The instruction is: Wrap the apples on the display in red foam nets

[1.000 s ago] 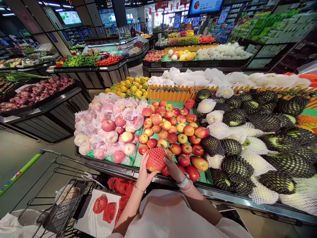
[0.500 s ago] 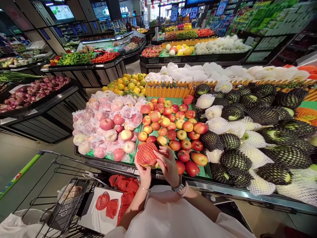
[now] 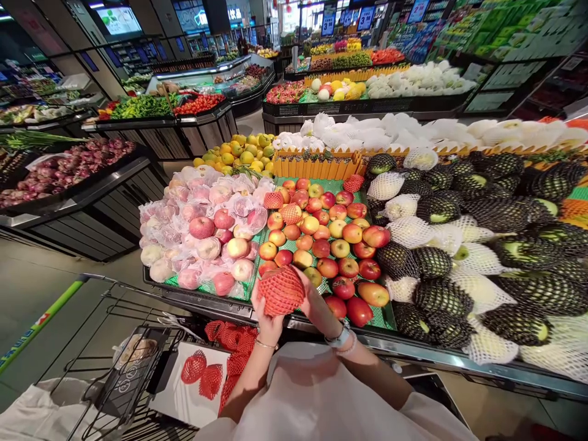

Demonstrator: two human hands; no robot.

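Observation:
Both my hands hold one apple wrapped in a red foam net [image 3: 281, 290] at the front edge of the apple display. My left hand [image 3: 266, 321] cups it from below and behind. My right hand [image 3: 316, 304] grips its right side, a watch and bracelet on that wrist. Loose red and yellow apples [image 3: 331, 241] lie on a green mat just beyond. Plastic-wrapped apples [image 3: 202, 233] are piled to the left.
A shopping cart [image 3: 114, 343] stands at lower left, holding a heap of red foam nets [image 3: 232, 346] and a white box with two nets. Green fruit in black and white nets [image 3: 463, 245] fills the right. Yellow fruit [image 3: 239, 153] and other produce stands lie beyond.
The netted apple has shifted slightly left and back toward me along the display's front edge, both hands staying on it and my right hand wrapping more around its side.

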